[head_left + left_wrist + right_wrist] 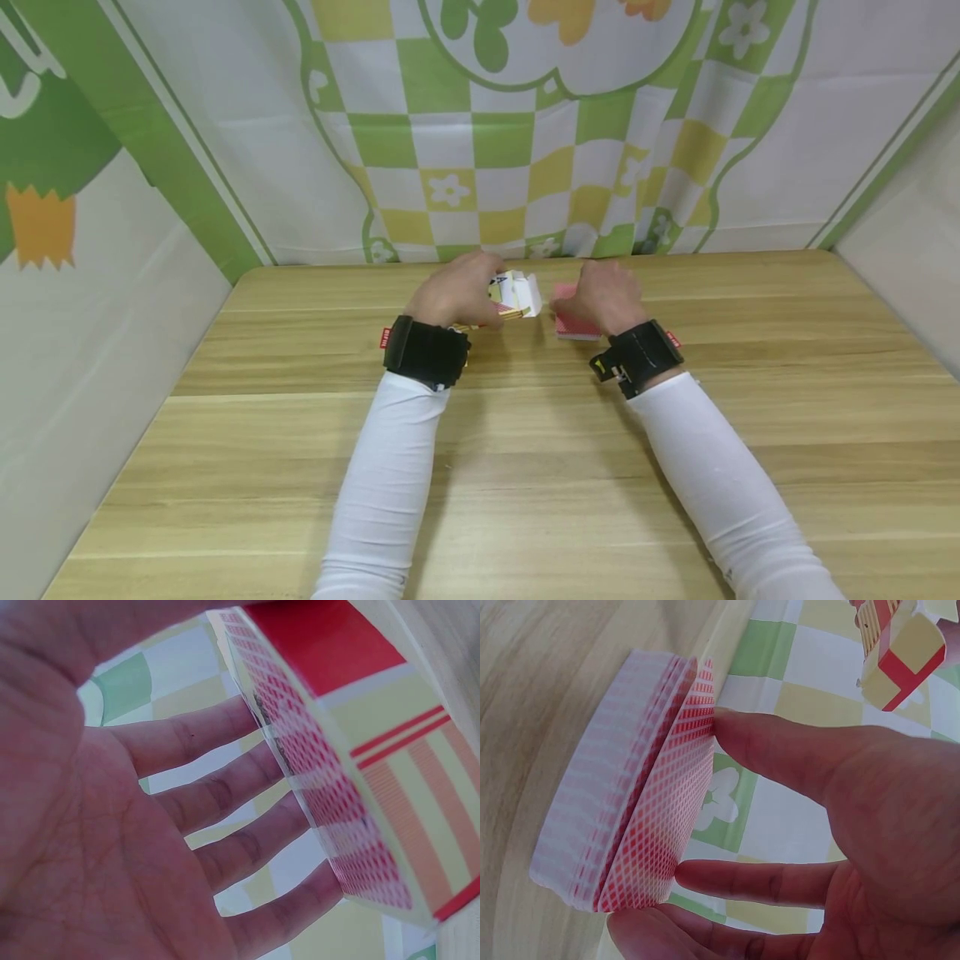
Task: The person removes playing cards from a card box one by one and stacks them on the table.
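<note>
My left hand [453,292] grips an opened playing card box [521,290], its white flap standing out on the right. In the left wrist view the fingertips press one patterned face of the card box [390,757]; the thumb's tip is out of view. A little to the right, a deck of playing cards [576,328] with red lattice backs lies on the table. My right hand [611,293] holds this deck [622,787] from above, thumb at one edge and fingertips at the other. The top card looks slightly raised from the stack along one side.
Both hands are near the back edge of the wooden table [510,467]. Behind it hangs a green, white and yellow checked curtain [502,142]. Pale walls of cloth stand at the left and right. Each wrist wears a black strap [426,354].
</note>
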The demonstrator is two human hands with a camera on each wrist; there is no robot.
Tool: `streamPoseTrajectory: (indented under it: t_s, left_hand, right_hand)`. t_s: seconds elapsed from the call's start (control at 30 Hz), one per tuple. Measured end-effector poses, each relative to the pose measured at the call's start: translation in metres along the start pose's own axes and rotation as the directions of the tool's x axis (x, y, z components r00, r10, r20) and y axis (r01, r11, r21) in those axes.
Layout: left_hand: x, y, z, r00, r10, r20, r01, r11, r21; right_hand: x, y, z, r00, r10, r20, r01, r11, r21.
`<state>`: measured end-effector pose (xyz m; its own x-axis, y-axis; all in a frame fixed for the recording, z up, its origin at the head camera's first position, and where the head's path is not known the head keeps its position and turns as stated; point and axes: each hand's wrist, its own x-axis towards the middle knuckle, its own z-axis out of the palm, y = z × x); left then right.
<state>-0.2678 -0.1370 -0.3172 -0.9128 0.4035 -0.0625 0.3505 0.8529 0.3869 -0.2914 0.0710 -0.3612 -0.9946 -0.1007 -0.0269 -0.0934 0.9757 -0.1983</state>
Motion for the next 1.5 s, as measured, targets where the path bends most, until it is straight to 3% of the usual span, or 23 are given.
streamPoseTrajectory:
  t_s: [0.63, 1.13, 1.5]
  left_hand:
    - [-0.001, 0.001, 0.001, 1.000, -0.008, 0.012, 0.008, 1.000, -0.009]
    - [0.000, 0.000, 0.001, 1.000, 0.007, 0.007, -0.007, 1.000, 0.005]
    - [0.003, -0.005, 0.004, 1.000, -0.003, -0.017, 0.003, 1.000, -0.011]
  right_hand:
    - [-0.001, -0.001, 0.002, 0.999, 0.004, 0.036, -0.004, 1.000, 0.011]
    - [0.000, 0.000, 0.004, 1.000, 0.010, 0.021, -0.010, 1.000, -0.013]
    - [-0.001, 0.001, -0.006, 0.999, 0.049, 0.021, -0.049, 0.999, -0.010]
